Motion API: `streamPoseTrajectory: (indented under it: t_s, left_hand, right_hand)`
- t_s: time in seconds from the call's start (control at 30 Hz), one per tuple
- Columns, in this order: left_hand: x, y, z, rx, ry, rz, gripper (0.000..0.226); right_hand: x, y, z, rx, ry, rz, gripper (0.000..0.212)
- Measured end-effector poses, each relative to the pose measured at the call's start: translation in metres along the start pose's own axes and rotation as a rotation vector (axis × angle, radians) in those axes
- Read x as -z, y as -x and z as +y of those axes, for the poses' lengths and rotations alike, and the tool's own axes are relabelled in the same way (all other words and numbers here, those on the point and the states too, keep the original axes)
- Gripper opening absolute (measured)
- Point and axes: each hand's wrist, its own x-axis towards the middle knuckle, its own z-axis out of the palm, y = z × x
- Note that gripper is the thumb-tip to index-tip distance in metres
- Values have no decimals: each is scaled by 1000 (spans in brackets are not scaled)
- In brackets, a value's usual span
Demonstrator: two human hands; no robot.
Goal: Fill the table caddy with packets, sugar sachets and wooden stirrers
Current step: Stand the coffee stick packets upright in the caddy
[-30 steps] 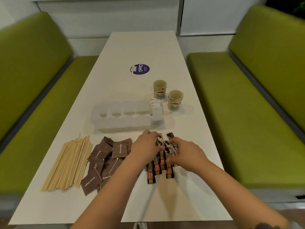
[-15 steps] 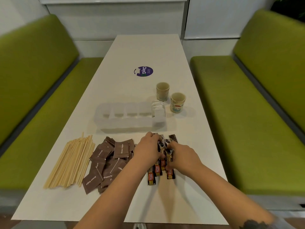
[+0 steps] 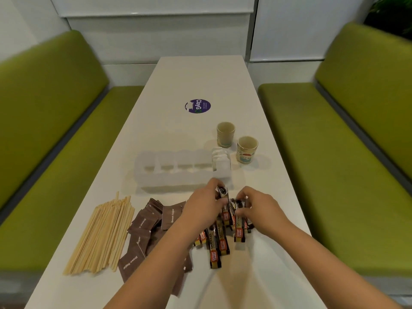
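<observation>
A: Your hands?
B: Left hand and right hand both pinch packets, just before the caddy.
A: Surroundings?
B: Sachets, stirrers left; two cups behind.

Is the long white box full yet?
Mostly empty. The caddy holds only white sachets in its right-end compartment; the other compartments look bare.

A café or canteen booth, by the look of it: two green upholstered seats face each other across a long white bench bearing a round purple sticker, two paper cups, brown sugar sachets, wooden stirrers and a compartmented caddy.
</observation>
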Motion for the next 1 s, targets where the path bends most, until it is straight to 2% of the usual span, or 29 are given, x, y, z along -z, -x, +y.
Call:
streamPoseTrajectory:
  t_s: [0.3,0.47,0.6,0.8,1.0]
  left_hand:
    - [63,-43,-4,-97,38,119,24]
    - [91,-78,-12,-121,62,206,19]
    - [103,-104,-23,-105,16,186,17]
    - [100,-129,-35,-93,-166,115,22]
    - [87,-137,-46,-108,-207,90,21]
  right_hand:
    - [43,-45,-53,63,-45,109,9]
    - [55,-78,-90,117,-36,169,9]
    - [55,-105,-111,93,12,180,3]
    - [41,-136,-119,49,87,139,14]
    - [27,-155,-112,44,149,109,14]
